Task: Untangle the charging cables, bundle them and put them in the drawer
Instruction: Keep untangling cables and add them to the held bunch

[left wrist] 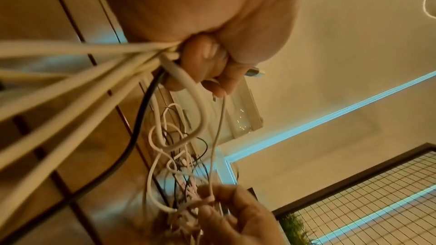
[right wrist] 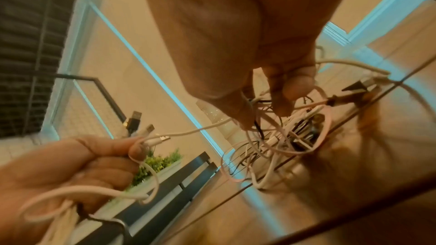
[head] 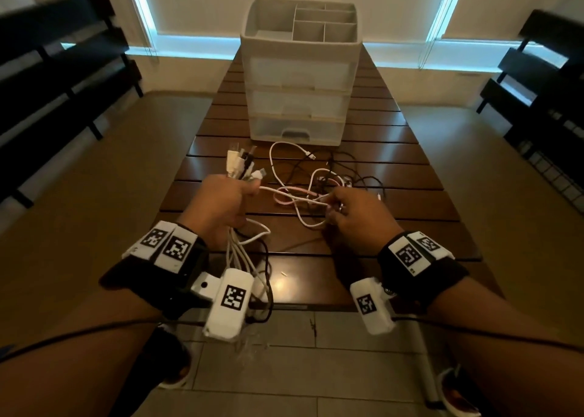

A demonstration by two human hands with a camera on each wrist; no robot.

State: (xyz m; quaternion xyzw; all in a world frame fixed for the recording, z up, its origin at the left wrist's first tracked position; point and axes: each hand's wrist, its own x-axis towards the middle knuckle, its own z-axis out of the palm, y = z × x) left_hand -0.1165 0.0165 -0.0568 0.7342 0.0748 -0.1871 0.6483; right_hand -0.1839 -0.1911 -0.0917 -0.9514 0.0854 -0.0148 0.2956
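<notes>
I stand at a dark slatted wooden counter with a glossy top. My left hand is clenched round a bundle of cables, plug ends sticking up above the fist, loose lengths hanging below over the near edge. My right hand pinches a white cable running taut across from the left fist, at the edge of the tangle of white, pink and black cables lying on the counter. Beyond it stands a translucent drawer unit, all drawers closed, divided tray on top. Dark benches flank the counter; covered windows glow behind; floor tiled
</notes>
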